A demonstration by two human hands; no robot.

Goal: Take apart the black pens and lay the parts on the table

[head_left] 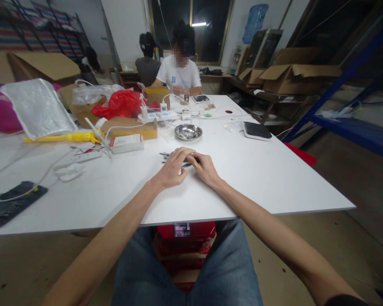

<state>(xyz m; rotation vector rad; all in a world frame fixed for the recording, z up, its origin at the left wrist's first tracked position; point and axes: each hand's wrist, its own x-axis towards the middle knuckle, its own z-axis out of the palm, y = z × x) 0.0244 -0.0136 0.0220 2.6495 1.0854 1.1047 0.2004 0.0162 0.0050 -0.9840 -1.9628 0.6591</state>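
Several thin dark metal pieces (164, 156) lie on the white table (249, 182), partly covered by my hands. My left hand (175, 169) is curved over them with its fingers bent round something I cannot make out. Touching it on the right, my right hand (205, 167) has its fingers pinched together at the same bundle; what they hold is hidden. Just beyond my hands stands a round shiny metal dish (188, 132).
A white box (127, 143), a power strip (87, 156) and a yellow item (73, 137) lie to the left. A black phone-like device (14, 202) is at far left, a black-topped device (257, 131) at right. A person (181, 72) sits across the table.
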